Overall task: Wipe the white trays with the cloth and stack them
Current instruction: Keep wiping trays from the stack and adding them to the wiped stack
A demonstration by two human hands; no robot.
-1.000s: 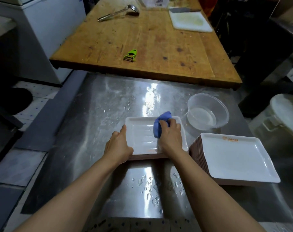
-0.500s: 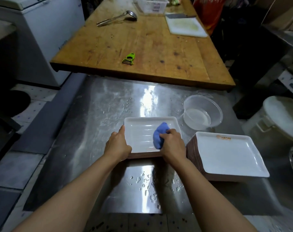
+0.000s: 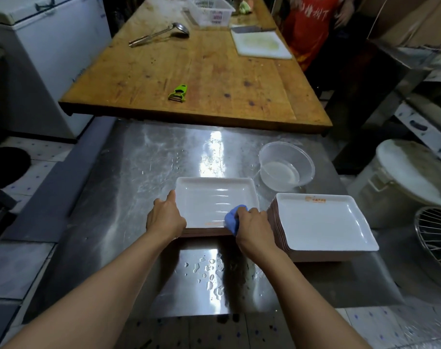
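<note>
A white rectangular tray (image 3: 214, 197) lies flat on the wet steel table (image 3: 138, 185), on top of what looks like a low pile of trays. My left hand (image 3: 165, 217) grips its near left edge. My right hand (image 3: 254, 229) is closed on a blue cloth (image 3: 233, 219) and presses it on the tray's near right corner. To the right stands a taller stack of white trays (image 3: 322, 222) with brown undersides, close beside my right wrist.
A clear plastic bowl (image 3: 287, 167) holding water sits behind the trays. Water drops lie on the steel near me. A wooden table (image 3: 201, 71) beyond carries a green peeler (image 3: 178, 92), a ladle, a basket and a cutting board. A white lidded bucket (image 3: 400, 182) and a wire rack stand at the right.
My right hand has drawn the blue cloth from the middle of the tray toward its near right corner. My left hand keeps its hold on the left edge.
</note>
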